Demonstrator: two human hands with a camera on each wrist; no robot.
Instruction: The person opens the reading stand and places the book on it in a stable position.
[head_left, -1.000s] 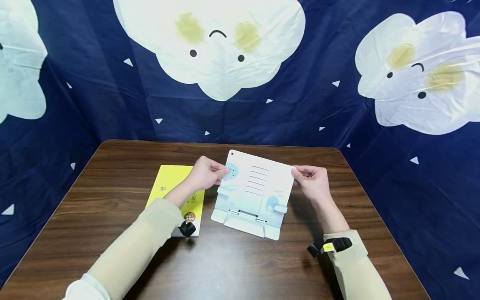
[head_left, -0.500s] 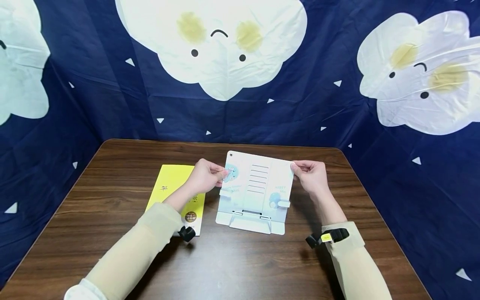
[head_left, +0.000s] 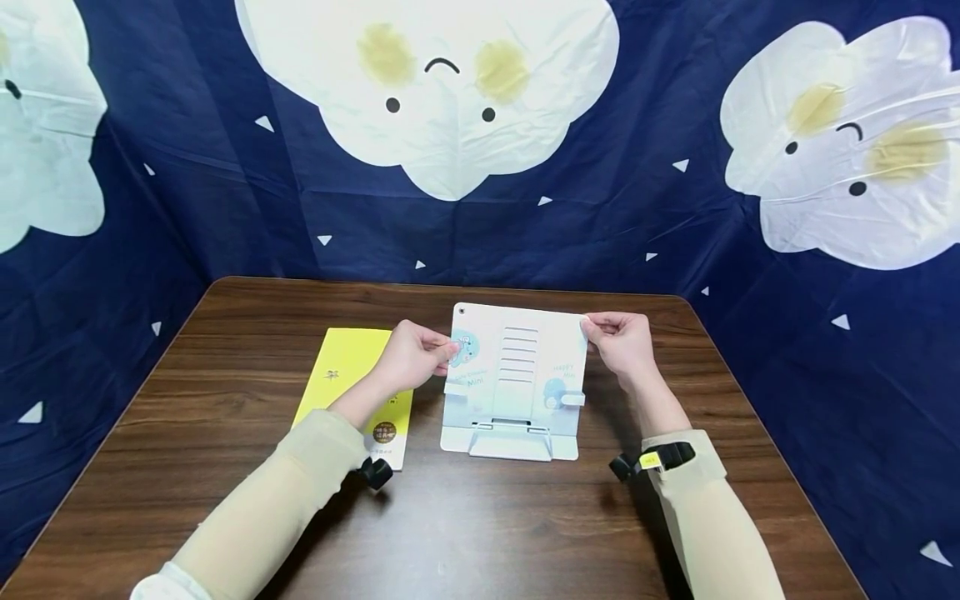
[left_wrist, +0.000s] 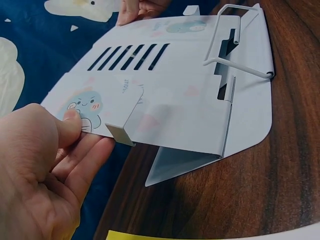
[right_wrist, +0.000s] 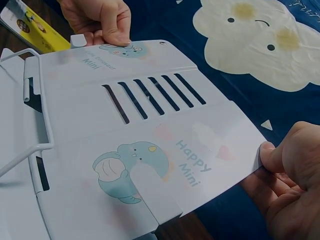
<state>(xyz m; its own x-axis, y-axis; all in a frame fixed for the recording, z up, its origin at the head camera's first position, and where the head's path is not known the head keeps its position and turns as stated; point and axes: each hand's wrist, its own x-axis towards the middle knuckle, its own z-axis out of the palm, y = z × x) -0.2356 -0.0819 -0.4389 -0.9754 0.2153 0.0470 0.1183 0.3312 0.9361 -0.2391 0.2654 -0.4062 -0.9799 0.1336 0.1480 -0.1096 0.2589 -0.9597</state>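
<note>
A white folding book stand (head_left: 517, 367) with slots, page clips and blue dinosaur prints leans upright on the table between both hands. The left hand (head_left: 408, 354) pinches its left edge, thumb on the front and fingers behind, just above a page clip (left_wrist: 120, 134). At the upper right corner the right hand (head_left: 622, 342) pinches the panel the same way. In the left wrist view the base plate (left_wrist: 257, 100) lies on the wood, with a wire bracket (left_wrist: 240, 67) at its hinge. Part of the support behind the panel shows below its edge.
A yellow book (head_left: 345, 354) lies on the brown wooden table (head_left: 480, 533) left of the stand, partly covered by the left forearm. Behind the table hangs a dark blue curtain (head_left: 360, 221) with white clouds.
The stand has turned from a slant to nearly square with the table, its lower edge swinging slightly right and away. The right hand has moved slightly up and left, still pinching the corner.
</note>
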